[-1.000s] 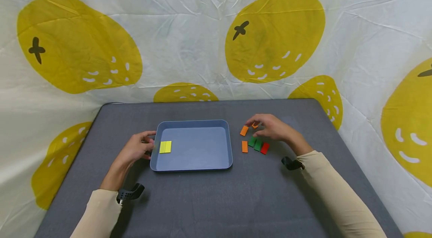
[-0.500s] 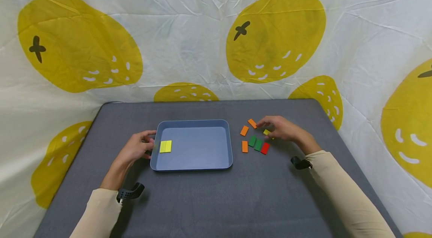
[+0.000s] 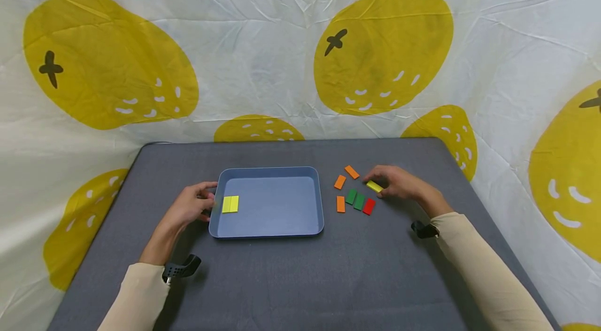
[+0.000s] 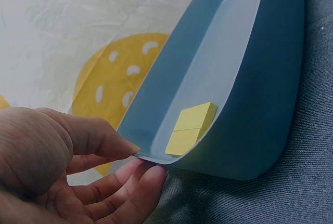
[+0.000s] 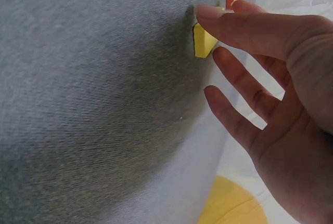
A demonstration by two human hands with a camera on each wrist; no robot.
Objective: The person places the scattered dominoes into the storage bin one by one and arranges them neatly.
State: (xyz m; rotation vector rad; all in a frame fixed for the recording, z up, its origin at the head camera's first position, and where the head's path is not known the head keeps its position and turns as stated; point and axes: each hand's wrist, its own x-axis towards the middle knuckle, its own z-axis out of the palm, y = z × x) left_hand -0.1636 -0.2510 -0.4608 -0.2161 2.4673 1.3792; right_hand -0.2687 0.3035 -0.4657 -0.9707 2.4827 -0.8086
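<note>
My left hand (image 3: 190, 204) pinches the left rim of a shallow blue-grey tray (image 3: 272, 233), thumb above and fingers below in the left wrist view. Two yellow blocks (image 4: 188, 129) lie side by side in the tray's left part. To the right of the tray, my right hand (image 3: 399, 182) holds a third yellow block (image 3: 374, 186) between thumb and index finger, close over the table. In the right wrist view the thumb hides part of this yellow block (image 5: 204, 42), and the other fingers are spread apart.
Orange blocks (image 3: 340, 204) lie loosely between the tray and my right hand. Two green blocks (image 3: 359, 201) and a red block (image 3: 369, 206) lie just in front of that hand. A patterned cloth (image 3: 263, 75) hangs behind the grey table (image 3: 300, 284).
My right hand has moved right and slightly nearer, off the orange blocks it partly covered, to the yellow block. My left hand and the tray have stayed in place.
</note>
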